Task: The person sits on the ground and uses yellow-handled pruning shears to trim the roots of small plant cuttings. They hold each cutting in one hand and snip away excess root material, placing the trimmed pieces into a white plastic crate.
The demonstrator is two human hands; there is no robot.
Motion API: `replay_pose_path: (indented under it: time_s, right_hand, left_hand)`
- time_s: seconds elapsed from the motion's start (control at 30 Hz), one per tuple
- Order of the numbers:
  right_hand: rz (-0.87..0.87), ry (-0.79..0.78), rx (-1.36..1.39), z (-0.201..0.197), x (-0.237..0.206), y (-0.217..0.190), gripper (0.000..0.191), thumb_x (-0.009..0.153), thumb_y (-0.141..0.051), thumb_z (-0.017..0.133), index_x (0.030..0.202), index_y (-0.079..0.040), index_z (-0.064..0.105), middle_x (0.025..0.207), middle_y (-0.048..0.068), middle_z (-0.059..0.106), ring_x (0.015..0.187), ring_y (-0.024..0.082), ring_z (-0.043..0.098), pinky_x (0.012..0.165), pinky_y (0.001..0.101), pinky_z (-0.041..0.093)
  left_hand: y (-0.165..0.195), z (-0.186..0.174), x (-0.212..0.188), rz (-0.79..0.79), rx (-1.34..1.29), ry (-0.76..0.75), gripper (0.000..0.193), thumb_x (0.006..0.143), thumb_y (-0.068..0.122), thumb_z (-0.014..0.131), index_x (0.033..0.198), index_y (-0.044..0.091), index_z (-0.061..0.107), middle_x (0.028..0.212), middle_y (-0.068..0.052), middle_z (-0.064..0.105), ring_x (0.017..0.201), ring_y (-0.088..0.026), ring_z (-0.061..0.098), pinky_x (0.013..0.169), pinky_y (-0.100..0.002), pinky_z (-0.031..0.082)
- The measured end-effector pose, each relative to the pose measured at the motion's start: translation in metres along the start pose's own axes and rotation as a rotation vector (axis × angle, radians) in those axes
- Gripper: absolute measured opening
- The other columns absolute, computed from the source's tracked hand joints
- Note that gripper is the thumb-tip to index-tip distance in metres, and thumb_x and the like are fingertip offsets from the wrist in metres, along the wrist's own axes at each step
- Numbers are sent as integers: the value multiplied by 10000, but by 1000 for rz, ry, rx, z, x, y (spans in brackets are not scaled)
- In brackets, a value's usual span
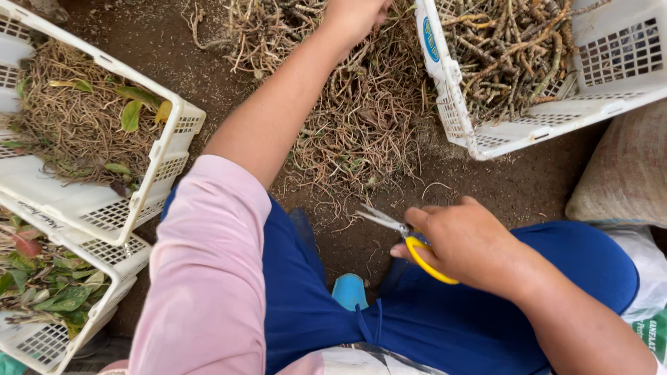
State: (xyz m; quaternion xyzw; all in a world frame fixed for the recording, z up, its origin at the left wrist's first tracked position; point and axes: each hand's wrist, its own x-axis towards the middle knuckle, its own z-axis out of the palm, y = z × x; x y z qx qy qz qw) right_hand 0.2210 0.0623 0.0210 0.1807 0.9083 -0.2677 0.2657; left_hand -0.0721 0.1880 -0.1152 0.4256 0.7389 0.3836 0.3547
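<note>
My right hand (467,241) rests over my right knee and grips yellow-handled scissors (408,239), their blades pointing left and slightly apart. My left hand (356,15) reaches far forward, at the top edge of the view, into a pile of brown rooty plant stems (361,118) on the dirt ground. Its fingers are buried in the stems, so whether they close on any is hidden. My left arm wears a pink sleeve pushed up past the elbow.
A white plastic crate (528,128) of thick trimmed stems stands at the upper right. At the left, a white crate (170,149) of fine roots and leaves sits above another crate (114,260) of green leaves. A sack (625,173) lies at the right.
</note>
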Motion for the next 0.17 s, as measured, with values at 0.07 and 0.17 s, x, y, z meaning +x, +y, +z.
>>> replay_pose_path:
  time_s: [0.07,0.17]
  right_hand:
    - [-12,2,46,1,-1,0,502,870,-569,600,1091,-119,634,867,106,717,775,359,699,734,503,481]
    - [-23,-83,54,3,1,5,558,862,-597,619,1177,-136,627,899,102,716,811,364,695,774,507,483]
  left_hand:
    - [-24,-3,-1,50,205,116,306,921,331,632,977,48,736,917,-68,767,835,-186,718,837,-402,579]
    - [-58,-3,-1,-115,812,-115,279,1066,279,559,1117,101,768,1122,-166,737,974,-237,738,959,-416,587]
